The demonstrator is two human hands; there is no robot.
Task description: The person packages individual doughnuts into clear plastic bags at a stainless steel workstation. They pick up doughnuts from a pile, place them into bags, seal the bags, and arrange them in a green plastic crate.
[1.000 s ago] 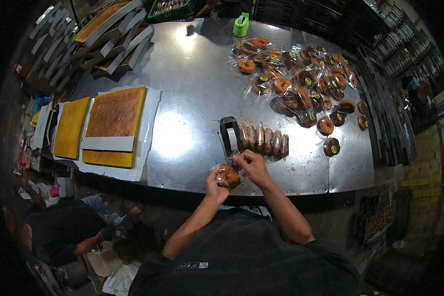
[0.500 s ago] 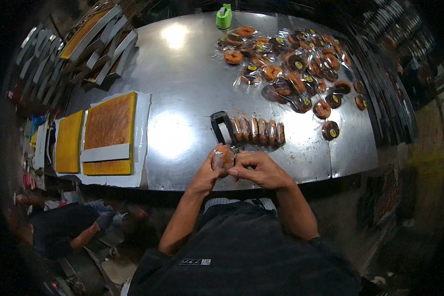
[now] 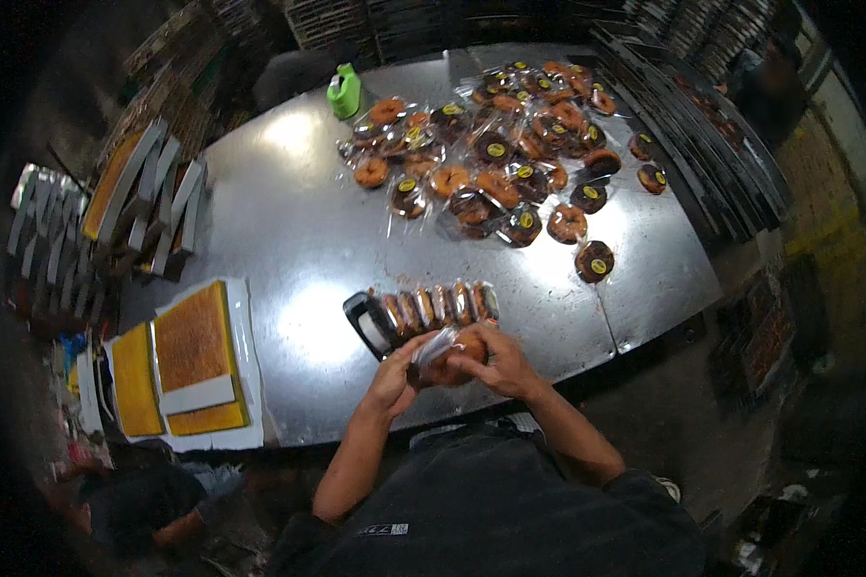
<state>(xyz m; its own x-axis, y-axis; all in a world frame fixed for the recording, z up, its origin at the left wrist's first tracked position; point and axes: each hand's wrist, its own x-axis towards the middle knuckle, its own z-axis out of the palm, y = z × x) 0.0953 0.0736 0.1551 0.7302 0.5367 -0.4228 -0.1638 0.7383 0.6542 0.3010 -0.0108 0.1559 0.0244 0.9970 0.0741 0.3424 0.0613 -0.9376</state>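
Observation:
Both my hands hold one wrapped donut (image 3: 449,348) in clear plastic over the near edge of the steel table (image 3: 289,250). My left hand (image 3: 397,371) grips its left side and my right hand (image 3: 500,360) its right side. Just beyond my fingers lies a black tray (image 3: 368,322) with a row of wrapped donuts (image 3: 440,306) standing on edge inside it. A big pile of wrapped donuts (image 3: 496,154), orange and dark, covers the far right part of the table.
Slabs of orange cake on white boards (image 3: 191,363) sit at the table's left edge. A green bottle (image 3: 344,93) stands at the far side. Stacked trays (image 3: 144,207) line the left, dark racks (image 3: 712,144) the right. Another person (image 3: 140,500) crouches lower left.
The view has swung so the table sits higher and tilted. My hands stayed together on the wrapped donut, now just below the tray's right half.

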